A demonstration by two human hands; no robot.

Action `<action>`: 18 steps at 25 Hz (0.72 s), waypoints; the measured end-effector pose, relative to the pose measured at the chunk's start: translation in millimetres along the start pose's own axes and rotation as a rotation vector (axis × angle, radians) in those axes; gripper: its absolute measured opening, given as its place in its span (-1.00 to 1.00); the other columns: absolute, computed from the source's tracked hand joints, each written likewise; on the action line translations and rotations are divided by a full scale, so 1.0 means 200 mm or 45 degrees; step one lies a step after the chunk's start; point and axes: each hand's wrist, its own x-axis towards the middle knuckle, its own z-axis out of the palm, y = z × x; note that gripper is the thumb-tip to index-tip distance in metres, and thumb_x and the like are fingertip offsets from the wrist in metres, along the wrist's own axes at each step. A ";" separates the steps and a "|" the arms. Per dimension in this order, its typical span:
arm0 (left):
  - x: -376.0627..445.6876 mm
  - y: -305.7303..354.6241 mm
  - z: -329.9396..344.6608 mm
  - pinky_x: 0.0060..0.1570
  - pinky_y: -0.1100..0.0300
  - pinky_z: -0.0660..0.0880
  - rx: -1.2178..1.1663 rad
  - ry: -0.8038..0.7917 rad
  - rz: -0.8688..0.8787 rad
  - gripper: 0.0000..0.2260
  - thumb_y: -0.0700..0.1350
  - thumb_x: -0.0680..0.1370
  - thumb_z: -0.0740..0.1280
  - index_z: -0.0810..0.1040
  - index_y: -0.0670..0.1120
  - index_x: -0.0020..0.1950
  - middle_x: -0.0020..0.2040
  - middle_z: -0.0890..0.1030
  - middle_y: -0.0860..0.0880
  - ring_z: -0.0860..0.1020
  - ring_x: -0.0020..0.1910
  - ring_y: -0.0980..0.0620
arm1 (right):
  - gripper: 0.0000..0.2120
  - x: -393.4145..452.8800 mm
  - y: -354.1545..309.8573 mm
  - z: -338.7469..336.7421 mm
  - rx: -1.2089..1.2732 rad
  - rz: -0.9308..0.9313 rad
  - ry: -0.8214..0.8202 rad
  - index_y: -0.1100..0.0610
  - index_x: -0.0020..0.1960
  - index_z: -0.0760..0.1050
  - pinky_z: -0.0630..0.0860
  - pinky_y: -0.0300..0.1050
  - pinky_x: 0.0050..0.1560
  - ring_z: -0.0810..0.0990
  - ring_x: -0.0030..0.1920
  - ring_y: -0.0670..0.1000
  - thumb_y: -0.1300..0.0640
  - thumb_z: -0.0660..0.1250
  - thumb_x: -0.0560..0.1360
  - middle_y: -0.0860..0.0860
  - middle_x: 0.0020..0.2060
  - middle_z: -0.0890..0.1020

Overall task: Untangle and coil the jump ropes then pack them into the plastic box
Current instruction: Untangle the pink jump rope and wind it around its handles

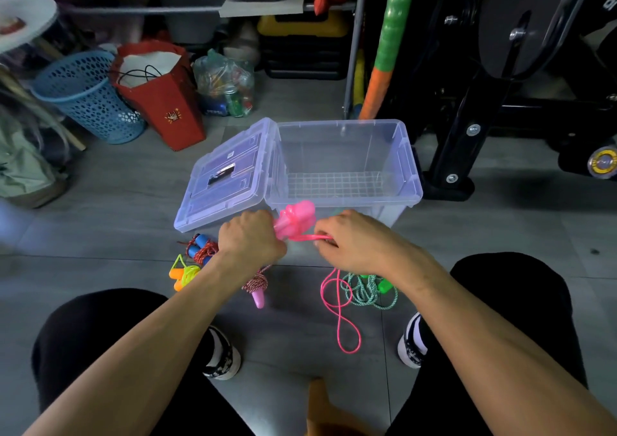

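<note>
My left hand (251,237) grips the pink handles (295,220) of a pink jump rope just in front of the clear plastic box (409,171). My right hand (347,240) pinches the pink cord (339,305) beside the handles; the rest of the cord hangs in loops to the floor. The box stands open with nothing inside, its lid (230,175) leaning against its left side. On the floor lie a green rope (365,290), a red-white rope with a purple handle (256,287), a blue-handled rope (200,248) and a yellow rope with orange handles (183,273).
A blue mesh basket (88,96), a red paper bag (160,94) and a bag of cans (227,84) stand at the back left. A black exercise machine (500,84) fills the right. My knees and shoes (222,355) flank the floor space below the ropes.
</note>
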 end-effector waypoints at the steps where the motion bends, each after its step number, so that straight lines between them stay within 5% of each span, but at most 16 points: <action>1: 0.00 0.01 0.01 -0.16 0.16 0.39 0.201 -0.054 0.055 -0.80 0.01 0.41 0.37 0.50 -0.02 -0.03 -0.05 0.60 -0.01 0.60 -0.02 -0.09 | -0.85 0.00 0.00 -0.04 0.047 0.000 0.012 0.03 -0.25 0.43 0.45 -0.06 -0.24 0.48 -0.29 0.06 0.08 0.25 0.50 -0.09 -0.43 0.42; 5: -0.01 0.02 0.05 -0.16 0.16 0.36 0.527 -0.130 0.622 -0.82 -0.03 0.39 0.34 0.54 0.03 -0.02 -0.07 0.63 0.01 0.60 -0.03 -0.08 | -0.87 0.01 0.06 -0.16 0.391 0.033 0.168 0.10 -0.18 0.61 0.39 -0.24 -0.27 0.48 -0.36 -0.08 0.05 0.43 0.47 -0.04 -0.37 0.59; 9: -0.03 -0.05 0.04 -0.31 0.20 0.41 -0.072 0.140 1.073 -0.93 -0.07 0.23 0.27 0.42 0.04 -0.32 -0.39 0.52 0.00 0.49 -0.38 -0.12 | -0.83 0.04 0.22 -0.13 0.523 0.168 0.281 0.17 -0.13 0.65 0.47 -0.03 -0.15 0.57 -0.25 0.07 0.07 0.41 0.51 0.08 -0.29 0.66; 11: -0.08 -0.06 -0.01 -0.47 0.26 0.35 -0.722 0.241 0.844 -0.92 -0.10 0.21 0.23 0.32 0.02 -0.41 -0.51 0.39 -0.05 0.31 -0.50 -0.06 | -0.82 0.03 0.22 -0.07 0.649 0.148 0.208 0.22 -0.12 0.64 0.42 -0.05 -0.25 0.47 -0.35 -0.01 0.13 0.35 0.56 0.08 -0.36 0.60; 13: -0.08 -0.05 -0.04 -0.53 0.23 0.26 -1.206 0.203 0.371 -0.84 -0.19 0.24 0.28 0.30 -0.07 -0.43 -0.55 0.32 -0.04 0.24 -0.50 0.03 | -0.79 0.00 0.14 0.00 0.754 0.135 0.076 0.22 -0.10 0.62 0.33 -0.19 -0.35 0.37 -0.44 -0.16 0.14 0.28 0.60 -0.01 -0.44 0.49; 15: -0.04 -0.06 -0.02 -0.49 0.23 0.24 -1.182 0.189 0.083 -0.80 -0.24 0.30 0.36 0.34 -0.11 -0.42 -0.53 0.33 0.03 0.26 -0.50 0.04 | -0.77 -0.03 0.05 0.06 0.644 0.142 -0.015 0.16 -0.12 0.59 0.34 -0.15 -0.36 0.34 -0.45 -0.14 0.07 0.26 0.60 -0.03 -0.45 0.46; 18: -0.03 -0.05 0.01 -0.40 0.22 0.36 -0.632 -0.061 -0.036 -0.95 -0.14 0.31 0.36 0.51 -0.09 -0.30 -0.44 0.52 0.04 0.49 -0.40 -0.03 | -0.68 -0.05 -0.03 0.06 0.366 0.087 -0.036 0.21 -0.25 0.47 0.31 -0.05 -0.34 0.27 -0.41 -0.04 0.01 0.27 0.57 0.03 -0.46 0.41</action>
